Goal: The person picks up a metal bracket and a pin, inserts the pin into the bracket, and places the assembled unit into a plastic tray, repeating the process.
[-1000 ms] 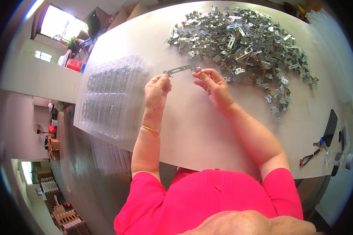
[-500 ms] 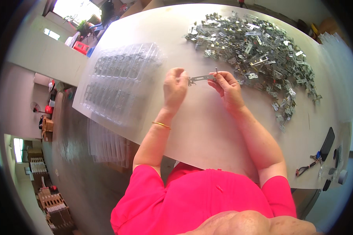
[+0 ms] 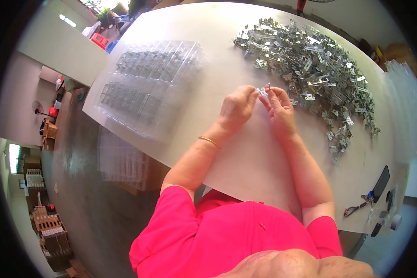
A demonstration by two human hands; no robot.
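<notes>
Both my hands are raised over the middle of the table, nearly touching. My left hand point(image 3: 238, 107), with a gold bangle at the wrist, is closed with its fingertips at one side of a small silver metal bracket point(image 3: 262, 93). My right hand point(image 3: 281, 112) pinches the other side, and a short thin pin stands up at its fingertips. Fingers cover much of the bracket. Beyond my right hand spreads a large heap of similar metal brackets point(image 3: 317, 69). To the left lies a clear plastic tray point(image 3: 171, 79), whose slots hold rows of metal pieces.
The pale table point(image 3: 245, 157) has a curved far edge. At its right end lie a dark phone point(image 3: 381, 183), keys on a strap point(image 3: 356, 207) and a small grey roll point(image 3: 395, 222). More clear trays point(image 3: 120, 160) are stacked below the left edge; clear plastic sheets point(image 3: 405, 102) stand far right.
My left hand has moved right, up to my right hand. The bracket, earlier stretched out lengthwise between the hands, now shows only a short part between the fingertips. The view has shifted slightly.
</notes>
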